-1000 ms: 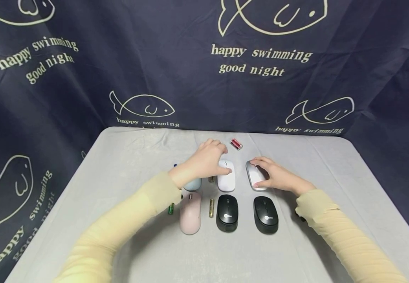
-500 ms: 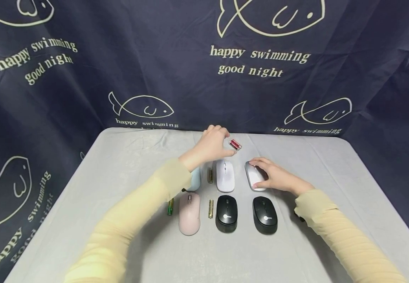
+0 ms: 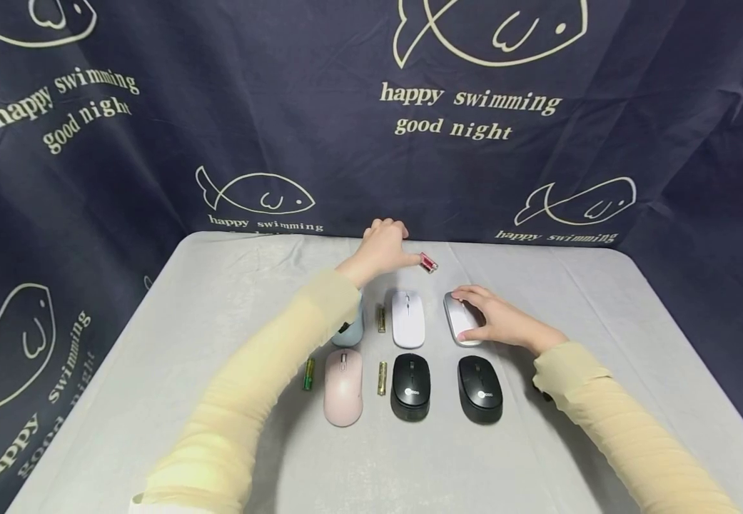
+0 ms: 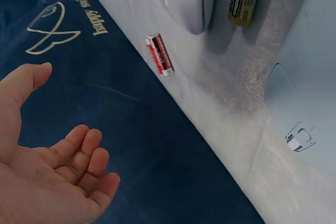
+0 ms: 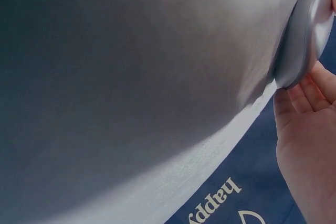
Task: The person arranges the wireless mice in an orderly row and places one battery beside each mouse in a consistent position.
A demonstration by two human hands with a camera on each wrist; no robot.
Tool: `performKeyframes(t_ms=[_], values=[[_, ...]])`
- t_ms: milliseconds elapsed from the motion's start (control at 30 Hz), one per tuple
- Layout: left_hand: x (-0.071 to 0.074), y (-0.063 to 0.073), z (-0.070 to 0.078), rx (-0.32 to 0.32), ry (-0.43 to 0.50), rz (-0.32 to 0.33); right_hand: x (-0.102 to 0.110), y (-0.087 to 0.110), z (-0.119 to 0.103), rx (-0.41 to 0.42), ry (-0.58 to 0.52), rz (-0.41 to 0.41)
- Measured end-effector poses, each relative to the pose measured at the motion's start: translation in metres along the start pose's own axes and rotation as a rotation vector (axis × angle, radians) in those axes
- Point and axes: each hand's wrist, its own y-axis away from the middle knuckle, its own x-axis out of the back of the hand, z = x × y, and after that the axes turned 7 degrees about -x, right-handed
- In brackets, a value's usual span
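My left hand [image 3: 380, 250] hovers over the far edge of the table, fingers loosely bent and nothing in them. Its thumb overlaps the left end of the red batteries [image 3: 429, 263] in the head view. From the left wrist, those batteries [image 4: 159, 54] lie on the cloth apart from the hand [image 4: 58, 171]. My right hand [image 3: 502, 321] holds a white mouse with a silver-grey rim [image 3: 460, 318], thumb at the near end and fingers at the far end. In the right wrist view, fingertips meet the edge of this mouse [image 5: 302, 30].
Left of the held mouse sit another white mouse [image 3: 408, 320], a gold battery [image 3: 381, 319] and a light blue mouse [image 3: 352, 332] partly behind my sleeve. The nearer row has a pink mouse [image 3: 342, 389], black mice [image 3: 411, 385], a green battery [image 3: 308, 375] and another gold battery [image 3: 382, 378].
My left hand has moved from above the middle white mouse toward the table's far edge, beside the red batteries. My right hand stays on its mouse.
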Motion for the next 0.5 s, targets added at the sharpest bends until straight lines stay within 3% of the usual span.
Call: performKeyframes(t_ms=[500], values=[[-0.018,-0.027,-0.002,0.079,-0.16,-0.02,0.001,0.001,-0.001,-0.005,-0.007,-0.003]])
